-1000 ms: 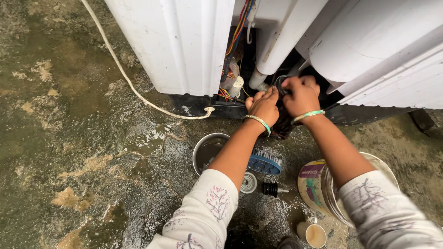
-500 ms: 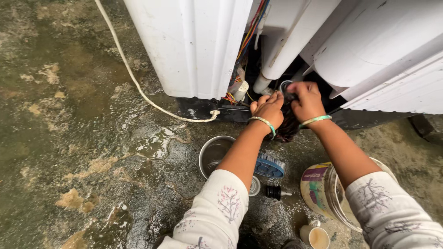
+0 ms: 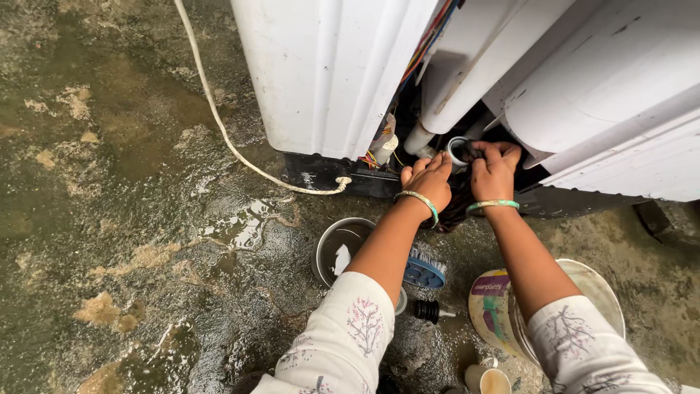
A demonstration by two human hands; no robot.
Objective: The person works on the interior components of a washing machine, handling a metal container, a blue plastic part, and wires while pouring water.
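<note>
Both my hands reach into the dark open base of a white washing machine [image 3: 328, 80]. My left hand [image 3: 429, 181] is closed, its fingers at the edge of a grey hose clamp ring [image 3: 456, 150]. My right hand [image 3: 496, 169] grips a dark hose part [image 3: 474, 152] beside that ring, below a white pipe [image 3: 452, 87]. Each wrist wears a green bangle. Coloured wires [image 3: 426, 36] run down into the opening. What the fingertips pinch is hidden in shadow.
A white cord [image 3: 219, 120] trails over the wet concrete floor [image 3: 146, 219]. Below my arms lie a steel bowl [image 3: 337, 249], a blue brush [image 3: 424, 270], a small black part [image 3: 427, 311], a plastic tub [image 3: 496, 306] and a small cup [image 3: 488, 379].
The view has shifted so the machine sits further right and closer. My hands stay together at the hose inside the opening, moving only slightly.
</note>
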